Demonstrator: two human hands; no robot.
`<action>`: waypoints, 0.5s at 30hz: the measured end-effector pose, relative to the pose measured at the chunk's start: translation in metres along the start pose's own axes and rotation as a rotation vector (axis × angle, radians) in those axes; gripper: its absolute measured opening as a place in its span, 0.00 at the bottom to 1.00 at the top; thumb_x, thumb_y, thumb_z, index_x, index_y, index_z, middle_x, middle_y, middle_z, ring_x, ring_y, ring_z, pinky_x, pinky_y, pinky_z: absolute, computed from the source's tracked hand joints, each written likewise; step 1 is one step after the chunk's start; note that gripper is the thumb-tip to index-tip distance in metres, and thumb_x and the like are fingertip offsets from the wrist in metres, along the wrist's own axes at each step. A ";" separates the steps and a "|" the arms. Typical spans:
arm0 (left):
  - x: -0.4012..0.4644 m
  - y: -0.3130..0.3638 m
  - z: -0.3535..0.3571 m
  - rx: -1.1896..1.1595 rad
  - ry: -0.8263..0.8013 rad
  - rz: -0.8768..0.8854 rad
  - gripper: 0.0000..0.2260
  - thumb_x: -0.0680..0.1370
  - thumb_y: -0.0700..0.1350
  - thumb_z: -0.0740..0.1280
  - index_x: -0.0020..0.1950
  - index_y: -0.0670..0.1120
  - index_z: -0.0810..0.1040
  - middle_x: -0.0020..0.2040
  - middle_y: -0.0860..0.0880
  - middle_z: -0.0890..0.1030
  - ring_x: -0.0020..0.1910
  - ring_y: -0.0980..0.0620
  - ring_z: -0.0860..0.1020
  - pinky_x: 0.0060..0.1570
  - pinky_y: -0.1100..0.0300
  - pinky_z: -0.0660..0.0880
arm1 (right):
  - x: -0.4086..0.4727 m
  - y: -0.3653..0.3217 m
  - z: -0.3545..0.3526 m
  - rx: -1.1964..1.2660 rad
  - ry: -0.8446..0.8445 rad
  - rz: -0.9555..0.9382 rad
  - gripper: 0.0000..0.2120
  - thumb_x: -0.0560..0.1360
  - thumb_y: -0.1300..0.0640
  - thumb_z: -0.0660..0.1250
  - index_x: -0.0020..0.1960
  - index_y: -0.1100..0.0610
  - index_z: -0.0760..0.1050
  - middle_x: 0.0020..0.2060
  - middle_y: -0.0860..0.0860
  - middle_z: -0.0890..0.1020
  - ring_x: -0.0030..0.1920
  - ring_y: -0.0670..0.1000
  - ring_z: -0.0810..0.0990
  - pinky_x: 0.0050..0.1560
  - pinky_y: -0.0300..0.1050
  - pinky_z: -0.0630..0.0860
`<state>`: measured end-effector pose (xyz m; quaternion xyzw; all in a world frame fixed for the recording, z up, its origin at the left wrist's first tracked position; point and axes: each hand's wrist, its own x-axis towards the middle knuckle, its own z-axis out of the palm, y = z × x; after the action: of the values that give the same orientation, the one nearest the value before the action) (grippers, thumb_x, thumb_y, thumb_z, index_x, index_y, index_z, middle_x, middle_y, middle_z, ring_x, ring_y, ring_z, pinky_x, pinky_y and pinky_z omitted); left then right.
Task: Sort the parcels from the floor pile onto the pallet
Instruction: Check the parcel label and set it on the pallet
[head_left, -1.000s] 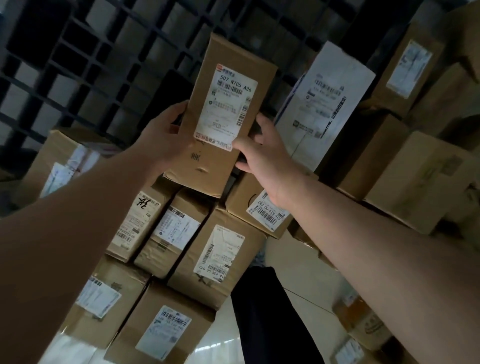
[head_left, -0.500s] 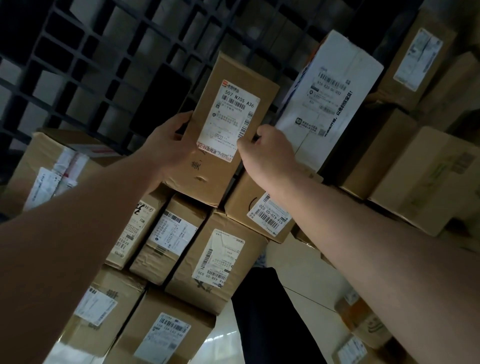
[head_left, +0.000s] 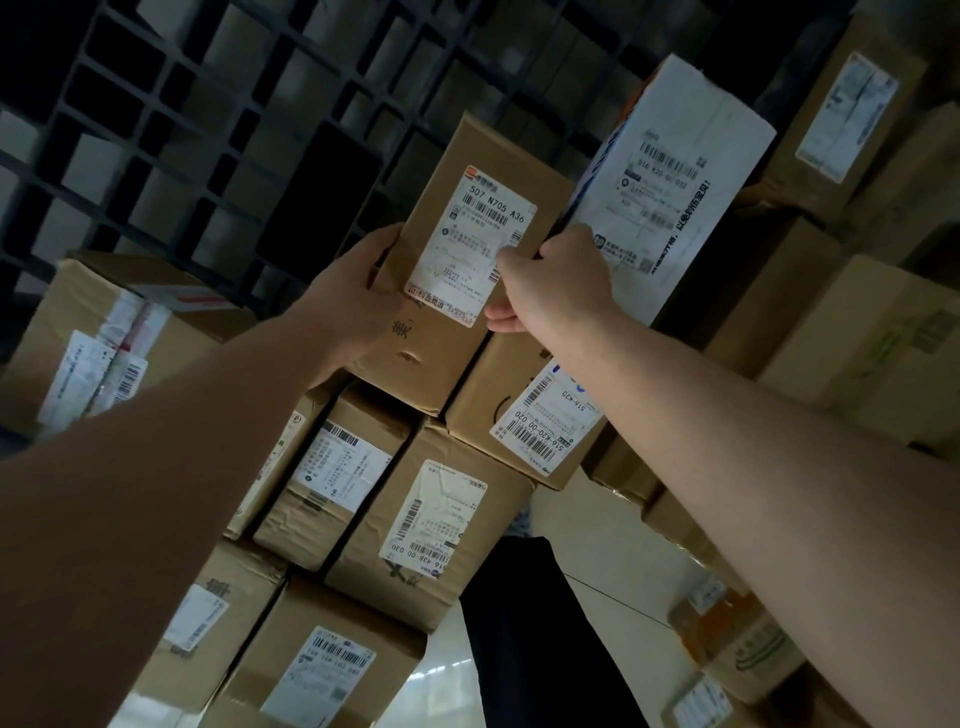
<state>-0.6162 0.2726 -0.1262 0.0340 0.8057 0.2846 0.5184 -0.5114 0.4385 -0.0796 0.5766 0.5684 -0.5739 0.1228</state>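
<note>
A long brown parcel (head_left: 447, 332) with a white label reading 507 N705 A36 sits at the far end of a row of boxes on the black grid pallet (head_left: 171, 130). My left hand (head_left: 353, 296) grips its left edge. My right hand (head_left: 550, 280) grips its right edge, fingers curled down into the gap beside a white parcel (head_left: 670, 192). A brown parcel (head_left: 498, 410) labelled 516-K20 lies right under my right wrist.
More labelled cartons (head_left: 431, 525) fill the pallet toward me in tight rows. A taped box (head_left: 104, 332) stands at the left. Brown boxes (head_left: 878, 353) are piled on the right. Pale floor tiles (head_left: 587, 530) and a dark trouser leg (head_left: 535, 639) show below.
The parcel has moved away from me and down among the other boxes. My right hand's fingers, spread a second ago, have curled over the parcel's right edge.
</note>
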 end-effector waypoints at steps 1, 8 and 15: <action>0.000 -0.001 0.000 0.014 0.002 0.001 0.29 0.81 0.45 0.64 0.76 0.70 0.63 0.54 0.59 0.80 0.50 0.54 0.80 0.37 0.56 0.76 | -0.001 0.000 0.000 -0.011 0.003 -0.006 0.17 0.82 0.60 0.68 0.64 0.59 0.63 0.50 0.63 0.82 0.35 0.52 0.88 0.36 0.47 0.86; -0.002 -0.001 -0.001 0.204 0.027 0.011 0.30 0.84 0.47 0.60 0.81 0.69 0.52 0.61 0.52 0.78 0.47 0.56 0.78 0.37 0.60 0.72 | -0.005 0.007 0.003 -0.194 -0.058 -0.107 0.19 0.82 0.57 0.69 0.67 0.59 0.64 0.62 0.60 0.82 0.56 0.56 0.86 0.45 0.40 0.85; -0.029 0.016 -0.003 0.470 0.160 0.125 0.36 0.82 0.43 0.63 0.83 0.65 0.47 0.78 0.47 0.65 0.60 0.43 0.78 0.39 0.57 0.75 | -0.031 0.002 0.010 -0.357 -0.102 -0.221 0.24 0.82 0.52 0.68 0.75 0.57 0.66 0.70 0.55 0.76 0.61 0.52 0.79 0.29 0.24 0.68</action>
<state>-0.6091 0.2748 -0.0941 0.1806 0.8846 0.1229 0.4121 -0.5057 0.4143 -0.0587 0.4502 0.7139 -0.5024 0.1878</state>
